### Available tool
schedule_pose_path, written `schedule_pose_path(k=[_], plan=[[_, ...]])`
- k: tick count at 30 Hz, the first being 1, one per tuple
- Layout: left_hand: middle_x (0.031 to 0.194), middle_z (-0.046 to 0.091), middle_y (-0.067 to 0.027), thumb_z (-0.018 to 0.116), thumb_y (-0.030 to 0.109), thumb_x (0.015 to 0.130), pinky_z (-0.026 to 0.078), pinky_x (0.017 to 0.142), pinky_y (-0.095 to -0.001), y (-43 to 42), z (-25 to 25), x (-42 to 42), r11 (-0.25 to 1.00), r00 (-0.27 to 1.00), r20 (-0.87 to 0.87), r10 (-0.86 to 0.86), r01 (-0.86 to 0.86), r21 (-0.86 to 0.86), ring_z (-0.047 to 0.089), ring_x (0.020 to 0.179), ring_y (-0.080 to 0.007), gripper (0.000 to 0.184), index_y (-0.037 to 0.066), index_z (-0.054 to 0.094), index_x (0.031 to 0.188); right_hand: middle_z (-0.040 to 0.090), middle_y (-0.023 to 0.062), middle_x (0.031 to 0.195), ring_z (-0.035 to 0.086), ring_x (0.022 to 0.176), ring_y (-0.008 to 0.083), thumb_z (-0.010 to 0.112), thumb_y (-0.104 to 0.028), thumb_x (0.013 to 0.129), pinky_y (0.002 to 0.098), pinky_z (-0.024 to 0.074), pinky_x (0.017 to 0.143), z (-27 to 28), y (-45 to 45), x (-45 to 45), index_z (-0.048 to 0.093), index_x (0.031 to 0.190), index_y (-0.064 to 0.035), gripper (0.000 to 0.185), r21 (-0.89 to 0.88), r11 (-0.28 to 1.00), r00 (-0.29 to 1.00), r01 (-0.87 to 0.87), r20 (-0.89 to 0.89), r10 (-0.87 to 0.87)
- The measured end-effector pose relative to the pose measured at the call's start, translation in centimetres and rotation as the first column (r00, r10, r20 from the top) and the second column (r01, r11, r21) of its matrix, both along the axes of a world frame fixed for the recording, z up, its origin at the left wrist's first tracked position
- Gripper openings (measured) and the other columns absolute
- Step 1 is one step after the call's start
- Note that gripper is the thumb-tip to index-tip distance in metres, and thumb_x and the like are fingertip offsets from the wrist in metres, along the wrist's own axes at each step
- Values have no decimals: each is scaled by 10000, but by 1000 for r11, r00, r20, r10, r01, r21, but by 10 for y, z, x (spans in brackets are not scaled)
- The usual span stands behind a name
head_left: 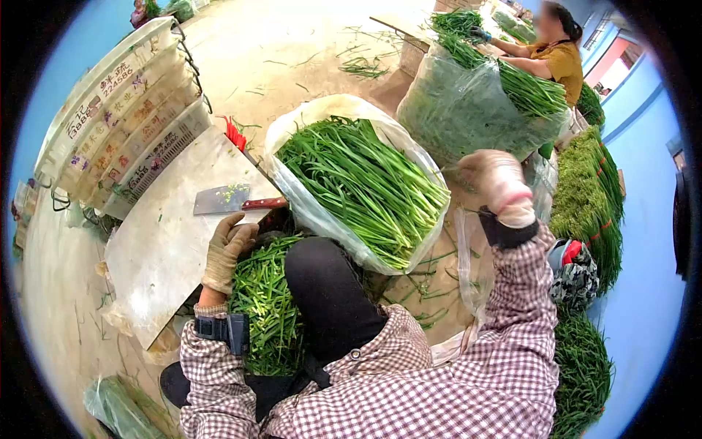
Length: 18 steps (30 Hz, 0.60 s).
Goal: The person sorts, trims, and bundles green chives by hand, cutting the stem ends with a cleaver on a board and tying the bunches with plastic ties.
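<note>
My left hand [225, 252], in a tan glove with bare fingertips, is loosely bent with nothing visible in it. It lies at the edge of the board, above cut green stalks [267, 311] heaped beside my knee. Just past its fingertips, a cleaver [238, 202] with a wooden handle rests on the board [157, 252], bits of green on its blade. My right hand [497, 183], gloved and smeared by motion, is raised on the right; its fingers cannot be made out. Between my hands, long green stalks, like garlic chives [358, 186], fill a clear plastic bag [292, 121].
Stacked white crates [117, 110] stand at the left. Another person [559, 62] handles greens over a large bag [468, 110] at the upper right. Bundled greens [585, 197] line the blue wall. Loose stalks [363, 67] litter the floor, and a plastic bag [121, 402] lies lower left.
</note>
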<state>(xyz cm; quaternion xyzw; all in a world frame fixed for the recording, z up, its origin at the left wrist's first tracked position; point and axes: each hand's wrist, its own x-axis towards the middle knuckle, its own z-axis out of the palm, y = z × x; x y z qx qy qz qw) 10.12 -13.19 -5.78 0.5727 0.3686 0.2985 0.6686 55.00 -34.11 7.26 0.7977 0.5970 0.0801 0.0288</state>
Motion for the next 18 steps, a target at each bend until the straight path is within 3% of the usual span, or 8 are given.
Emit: schedule_pose_path(k=[2, 5, 11, 12, 14, 16, 17, 18], plan=[[1114, 669, -94, 678, 243, 927, 501, 898, -273, -7, 13, -4, 1000, 999, 52, -11, 12, -17, 627, 1042, -163, 532, -8, 459, 1343, 695, 143, 841, 678, 818, 310, 709, -220, 742, 388, 529, 724, 34, -14, -21, 739, 878, -118, 173, 97, 973, 978, 208, 5, -209], [1113, 670, -94, 659, 225, 942, 502, 884, -272, -5, 13, -24, 1000, 999, 46, -22, 21, 6, 626, 1033, -152, 497, 5, 467, 1344, 703, 137, 883, 680, 839, 305, 662, -151, 789, 380, 529, 724, 66, -25, -48, 738, 924, -110, 160, -82, 946, 948, 314, 90, -306], [1117, 666, -98, 690, 233, 921, 494, 911, -285, -2, -6, -69, 989, 988, 54, 144, -145, 9, 622, 1032, -164, 515, 47, 481, 1353, 706, 104, 977, 672, 903, 261, 701, -111, 841, 336, 516, 828, 154, -57, -123, 720, 1014, -63, 181, 509, 834, 977, 213, -129, -171], [1122, 660, -100, 697, 216, 914, 492, 911, -284, -3, 4, -70, 984, 987, 80, 140, -148, 102, 616, 1038, -163, 532, 47, 466, 1362, 704, 112, 978, 676, 897, 239, 715, -89, 835, 314, 517, 797, 162, -55, -134, 718, 1022, -62, 189, 583, 762, 951, 284, -274, -145], [1130, 648, -104, 711, 180, 901, 488, 912, -282, -8, 27, -64, 948, 985, 125, 118, -149, 282, 604, 1051, -162, 569, 48, 435, 1382, 704, 104, 949, 679, 876, 219, 701, -83, 847, 308, 518, 769, 172, -48, -161, 718, 1021, -52, 178, 553, 825, 982, 119, 59, -180], [1199, 622, -118, 776, 205, 841, 476, 959, -325, -18, 52, -51, 917, 980, 183, 80, -144, 372, 595, 1105, -193, 690, 63, 411, 1409, 701, 102, 928, 679, 856, 233, 710, -99, 837, 325, 520, 760, 173, -35, -176, 721, 1018, -62, 186, 437, 894, 995, 96, -45, -85], [1220, 614, -128, 798, 230, 818, 470, 981, -343, -27, 67, -41, 874, 976, 200, 81, -166, 457, 591, 1132, -207, 742, 58, 398, 1419, 664, 62, 932, 637, 811, 146, 688, -36, 861, 279, 500, 708, 166, -29, -172, 713, 1031, -9, 174, 475, 879, 991, 32, -127, 33], [1309, 573, -147, 831, 286, 766, 441, 1032, -377, -36, 83, -32, 688, 982, 143, 120, -186, 701, 560, 1212, -244, 845, 51, 373, 1436, 669, 68, 944, 645, 818, 151, 685, -18, 855, 274, 507, 714, 165, -25, -184, 710, 1043, -8, 190, 487, 873, 985, -1, -149, 84]])
